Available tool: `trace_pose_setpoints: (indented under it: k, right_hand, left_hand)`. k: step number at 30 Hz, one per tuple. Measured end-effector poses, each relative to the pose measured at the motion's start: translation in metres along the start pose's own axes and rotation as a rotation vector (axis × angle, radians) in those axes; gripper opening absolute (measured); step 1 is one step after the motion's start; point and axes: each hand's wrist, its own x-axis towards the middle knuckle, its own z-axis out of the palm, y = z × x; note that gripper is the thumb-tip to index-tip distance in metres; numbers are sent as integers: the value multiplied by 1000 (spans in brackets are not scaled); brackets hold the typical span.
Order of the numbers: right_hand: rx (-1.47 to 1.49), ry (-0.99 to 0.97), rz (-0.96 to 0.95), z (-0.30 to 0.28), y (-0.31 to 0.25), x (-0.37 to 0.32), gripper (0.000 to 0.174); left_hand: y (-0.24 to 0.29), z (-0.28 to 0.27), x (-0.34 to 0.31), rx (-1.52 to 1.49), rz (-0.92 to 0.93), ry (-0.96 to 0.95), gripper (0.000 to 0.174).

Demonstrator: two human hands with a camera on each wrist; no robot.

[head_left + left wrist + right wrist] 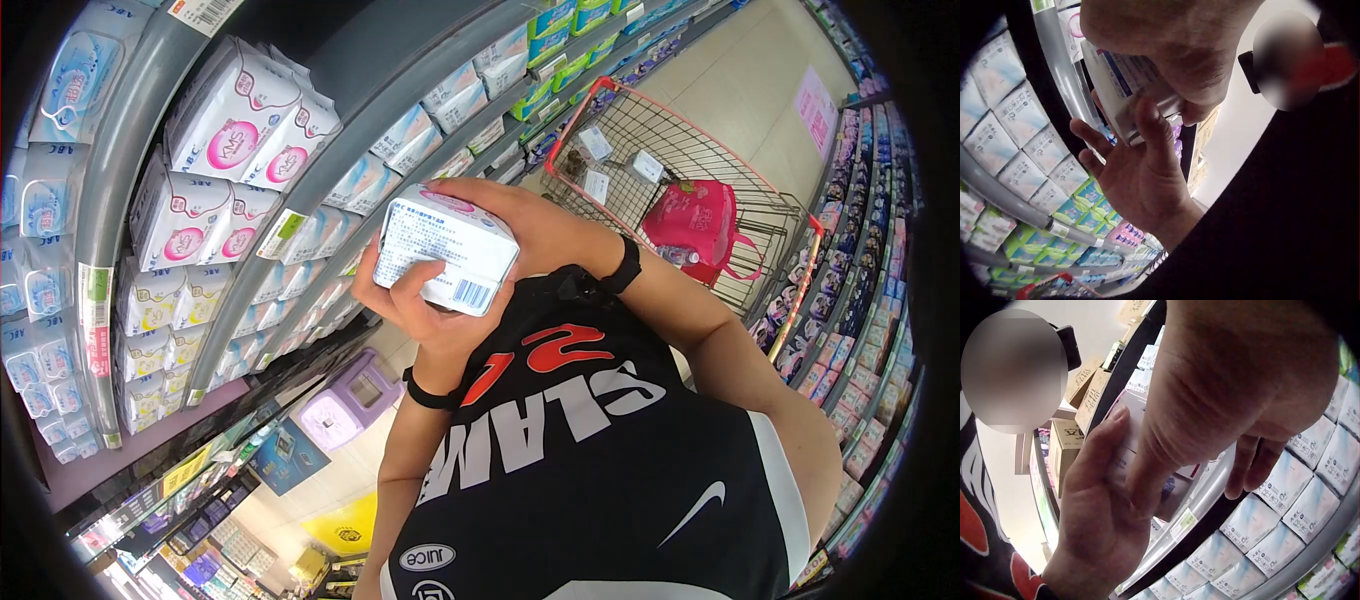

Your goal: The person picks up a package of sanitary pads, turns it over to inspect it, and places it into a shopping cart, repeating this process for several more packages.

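Observation:
A white box-shaped pack of sanitary pads (425,235), with blue print and a barcode facing up, is between my two hands in the head view. My left hand (445,320) holds it from below and the left side, one finger lying across the printed face. Around the far right end, my right hand (535,222) grips it, with some of its fingers hidden behind the pack. In the left wrist view the right hand's thumb (1155,134) presses on the pack. The left thumb (1110,428) rests along its side in the right wrist view.
Shelves of similar packs (235,130) stand close on the left. A red-rimmed shopping cart (770,180) is at the upper right, with a pink bag (690,215) and several small packs inside. More stocked shelves (850,330) line the right side. A purple bin (335,420) stands on the floor.

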Motion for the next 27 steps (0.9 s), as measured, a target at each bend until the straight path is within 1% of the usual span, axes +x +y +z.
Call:
trace_pose_setpoints:
  k: [14, 21, 24, 26, 27]
  right_hand:
    - [0, -20, 5, 1, -1, 0, 100]
    - [-30, -20, 5, 2, 5, -4, 104]
    - [-43, -5, -1, 0, 5, -5, 107]
    - [-70, 11, -10, -2, 1, -6, 109]
    - [-40, 8, 14, -4, -1, -8, 107]
  left_hand:
    - [-2, 0, -3, -1, -20, 13, 78]
    - [-3, 0, -5, -6, -38, 6, 79]
    - [-11, 0, -11, -123, -143, 15, 77]
    - [-19, 2, -13, -204, -259, 9, 73]
    - [-23, 3, -14, -244, -317, 7, 71]
